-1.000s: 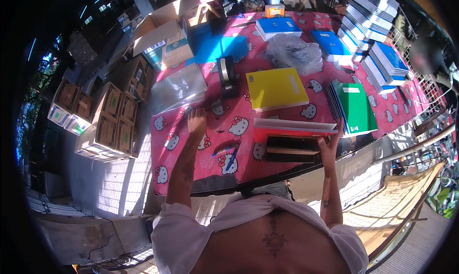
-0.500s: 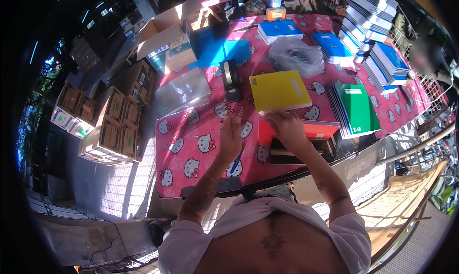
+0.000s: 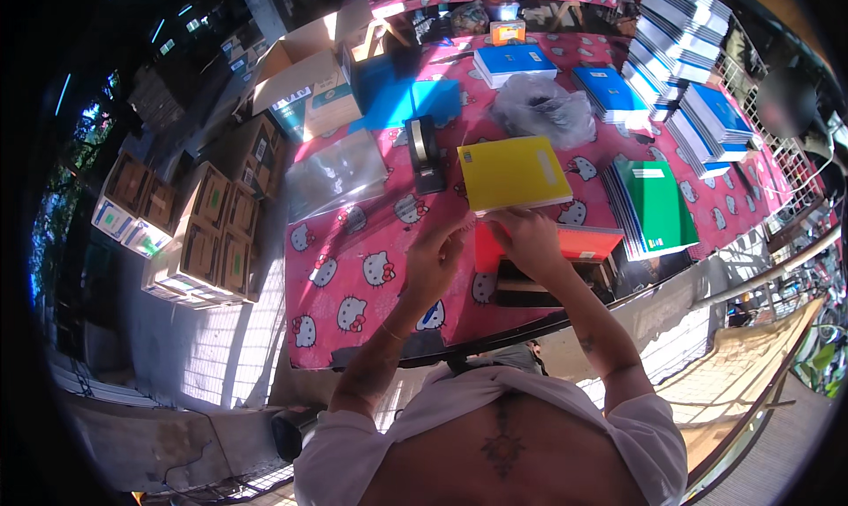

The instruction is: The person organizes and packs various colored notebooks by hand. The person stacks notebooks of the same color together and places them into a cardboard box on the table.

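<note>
Both hands, left hand [image 3: 435, 263] open-fingered and right hand [image 3: 528, 238] pinching, meet at the near edge of a yellow notebook [image 3: 515, 172] lying flat on the pink-clothed tabletop [image 3: 353, 267] above a red notebook [image 3: 583, 241], a light, bendable booklet likely best gripped along its spine edge.

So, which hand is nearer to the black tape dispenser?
Left. The left hand is below the tape dispenser, on the pink tablecloth. The right hand is farther to the right, at the near edge of the yellow notebook.
</note>
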Demonstrator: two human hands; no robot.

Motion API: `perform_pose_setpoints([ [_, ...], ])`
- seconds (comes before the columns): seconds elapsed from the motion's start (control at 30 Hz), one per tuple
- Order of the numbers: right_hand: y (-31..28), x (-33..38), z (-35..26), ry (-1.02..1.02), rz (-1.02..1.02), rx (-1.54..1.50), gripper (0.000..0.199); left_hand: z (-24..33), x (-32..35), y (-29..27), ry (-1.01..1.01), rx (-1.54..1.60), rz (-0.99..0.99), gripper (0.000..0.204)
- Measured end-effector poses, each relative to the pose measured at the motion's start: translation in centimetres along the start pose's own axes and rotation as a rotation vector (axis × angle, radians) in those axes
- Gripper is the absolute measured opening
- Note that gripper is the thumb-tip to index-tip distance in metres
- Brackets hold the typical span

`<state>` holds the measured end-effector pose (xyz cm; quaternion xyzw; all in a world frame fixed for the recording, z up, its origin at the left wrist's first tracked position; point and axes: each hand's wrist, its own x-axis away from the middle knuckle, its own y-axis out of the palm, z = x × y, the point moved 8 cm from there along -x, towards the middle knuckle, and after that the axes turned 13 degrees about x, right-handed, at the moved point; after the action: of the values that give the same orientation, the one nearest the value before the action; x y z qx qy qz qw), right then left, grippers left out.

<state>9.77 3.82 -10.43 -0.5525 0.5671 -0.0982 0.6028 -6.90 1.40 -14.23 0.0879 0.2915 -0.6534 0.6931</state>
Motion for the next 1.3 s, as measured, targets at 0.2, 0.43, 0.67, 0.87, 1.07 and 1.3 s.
perform_pose_setpoints([
  [0.2, 0.0, 0.0, 0.1, -0.005, 0.009, 0.014, 0.016, 0.2, -0.1, 0.1, 0.105, -0.015, 0.072, 0.018],
  [0.43, 0.1, -0.3, -0.2, 0.006, -0.013, 0.013, 0.017, -0.5, -0.4, 0.2, 0.084, -0.062, 0.025, 0.014],
  [0.67, 0.0, 0.2, -0.1, 0.003, -0.008, 0.034, 0.015, -1.1, -1.9, 0.1, -0.128, -0.213, -0.077, 0.016],
  [0.87, 0.0, 0.5, -0.3, -0.026, -0.007, 0.047, 0.013, 0.6, -3.1, 0.2, 0.008, -0.2, -0.069, 0.022],
  [1.07, 0.5, 0.2, 0.3, 0.011, -0.073, 0.004, 0.015, 1.5, -4.4, 1.5, 0.205, -0.13, -0.365, 0.018],
  [1.3, 1.0, 0.6, 1.2, 0.048, -0.169, -0.013, 0.018, 1.1, -4.4, 1.8, 0.174, -0.17, -0.429, 0.023],
])
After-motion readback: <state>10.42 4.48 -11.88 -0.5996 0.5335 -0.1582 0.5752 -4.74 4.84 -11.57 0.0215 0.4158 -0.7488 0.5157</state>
